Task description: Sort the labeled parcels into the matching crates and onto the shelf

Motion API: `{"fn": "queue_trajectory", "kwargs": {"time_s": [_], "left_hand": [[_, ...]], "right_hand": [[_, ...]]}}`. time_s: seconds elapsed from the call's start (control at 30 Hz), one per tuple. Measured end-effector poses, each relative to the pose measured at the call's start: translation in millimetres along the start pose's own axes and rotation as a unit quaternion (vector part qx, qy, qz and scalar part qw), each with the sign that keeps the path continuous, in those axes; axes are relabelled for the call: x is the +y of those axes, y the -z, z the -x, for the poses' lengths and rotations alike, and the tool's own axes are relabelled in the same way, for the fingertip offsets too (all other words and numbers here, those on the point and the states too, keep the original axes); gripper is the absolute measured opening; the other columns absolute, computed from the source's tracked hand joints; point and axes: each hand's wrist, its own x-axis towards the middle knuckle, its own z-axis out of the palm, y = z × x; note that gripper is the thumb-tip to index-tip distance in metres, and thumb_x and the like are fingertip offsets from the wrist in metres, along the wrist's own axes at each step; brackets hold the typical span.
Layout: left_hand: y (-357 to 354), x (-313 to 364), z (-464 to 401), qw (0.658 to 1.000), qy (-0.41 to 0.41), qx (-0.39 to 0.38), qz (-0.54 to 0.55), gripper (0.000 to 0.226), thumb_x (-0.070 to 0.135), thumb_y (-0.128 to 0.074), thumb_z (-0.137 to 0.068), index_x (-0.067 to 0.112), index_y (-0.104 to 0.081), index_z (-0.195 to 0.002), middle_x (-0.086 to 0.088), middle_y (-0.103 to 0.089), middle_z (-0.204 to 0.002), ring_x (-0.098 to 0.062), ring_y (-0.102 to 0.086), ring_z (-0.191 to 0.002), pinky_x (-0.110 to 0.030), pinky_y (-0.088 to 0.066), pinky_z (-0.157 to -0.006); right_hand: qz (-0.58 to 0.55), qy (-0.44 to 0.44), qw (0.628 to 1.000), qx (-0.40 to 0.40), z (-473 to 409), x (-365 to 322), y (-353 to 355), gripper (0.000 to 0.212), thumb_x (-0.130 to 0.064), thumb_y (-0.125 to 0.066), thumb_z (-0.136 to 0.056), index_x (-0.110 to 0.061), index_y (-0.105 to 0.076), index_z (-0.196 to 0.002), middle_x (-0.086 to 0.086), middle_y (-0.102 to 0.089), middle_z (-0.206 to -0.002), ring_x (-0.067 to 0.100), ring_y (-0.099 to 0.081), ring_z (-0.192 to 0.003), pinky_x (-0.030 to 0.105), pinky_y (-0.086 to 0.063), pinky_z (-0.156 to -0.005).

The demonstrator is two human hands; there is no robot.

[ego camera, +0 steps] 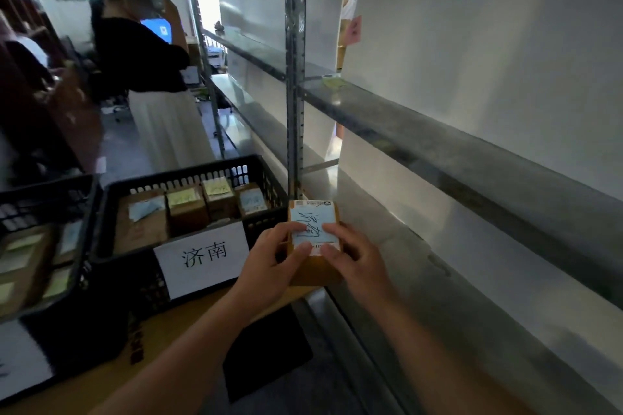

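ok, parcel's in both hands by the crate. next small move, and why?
Probably carry the parcel leftward and lower it into the crate signed 济南. Both the left hand and right hand grip it just right of that crate, and the handwriting on its blue label appears to match the sign. Parcels already stand inside.
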Motion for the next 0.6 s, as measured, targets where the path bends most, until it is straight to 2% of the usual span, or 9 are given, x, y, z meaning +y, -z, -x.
{"fn": "queue_trajectory", "kwargs": {"time_s": [0.13, 0.23, 0.3, 0.37, 0.5, 0.6], "left_hand": [[-2, -6, -4, 0.998, 0.011, 0.048, -0.028, 0.028, 0.044, -0.065, -0.093, 0.05, -0.055, -0.119, 0.017, -0.046, -0.129, -0.006, -0.054, -0.111, -0.011, -0.054, -0.067], [-4, -11, -3, 0.996, 0.012, 0.084, -0.033, 0.032, 0.049, -0.066, -0.089, 0.049, -0.056, -0.119, 0.017, -0.047, -0.129, -0.007, -0.055, -0.112, -0.015, -0.056, -0.071], [-3, -14, -2, 0.993, 0.019, 0.11, -0.035, 0.036, 0.056, -0.065, -0.085, 0.049, -0.056, -0.119, 0.015, -0.048, -0.129, -0.008, -0.055, -0.112, -0.014, -0.056, -0.073], [0, -16, 1, 0.99, 0.034, 0.133, -0.029, 0.036, 0.056, -0.066, -0.083, 0.05, -0.057, -0.118, 0.013, -0.049, -0.13, -0.008, -0.056, -0.112, -0.015, -0.056, -0.072], [11, -19, 6, 0.981, 0.037, 0.186, -0.044, 0.031, 0.047, -0.071, -0.087, 0.049, -0.058, -0.115, 0.014, -0.051, -0.129, -0.007, -0.057, -0.113, -0.016, -0.056, -0.072], [24, -19, 7, 0.975, 0.053, 0.21, -0.054, 0.03, 0.043, -0.07, -0.09, 0.047, -0.057, -0.117, 0.01, -0.051, -0.131, -0.012, -0.056, -0.117, -0.031, -0.06, -0.083]], "right_hand": [[0.008, 0.009, 0.999, -0.037, -17, 8, -1, 0.051, -0.073, -0.068, -0.074, -0.062, -0.063, -0.124, -0.02, -0.045, -0.148, 0.014, -0.053, -0.131, 0.042, -0.058, -0.1], [0.02, 0.019, 0.998, -0.064, -26, 4, -1, 0.052, -0.072, -0.066, -0.074, -0.061, -0.061, -0.125, -0.015, -0.043, -0.149, 0.014, -0.05, -0.134, 0.042, -0.057, -0.102], [0.05, 0.033, 0.994, -0.088, -32, 1, -2, 0.048, -0.066, -0.067, -0.082, -0.056, -0.061, -0.129, -0.014, -0.043, -0.149, 0.014, -0.049, -0.134, 0.043, -0.056, -0.103], [0.066, 0.039, 0.991, -0.107, -38, 0, -6, 0.041, -0.051, -0.068, -0.095, -0.048, -0.06, -0.135, -0.012, -0.043, -0.147, 0.015, -0.047, -0.134, 0.042, -0.054, -0.105], [0.036, 0.051, 0.986, -0.155, -48, -6, -23, 0.035, -0.035, -0.069, -0.099, -0.045, -0.059, -0.132, -0.01, -0.039, -0.149, 0.016, -0.046, -0.136, 0.033, -0.055, -0.102], [0.084, 0.073, 0.98, -0.167, -56, -16, -36, 0.032, -0.044, -0.065, -0.101, -0.051, -0.056, -0.13, -0.011, -0.04, -0.151, 0.01, -0.043, -0.133, 0.016, -0.046, -0.087]]}}
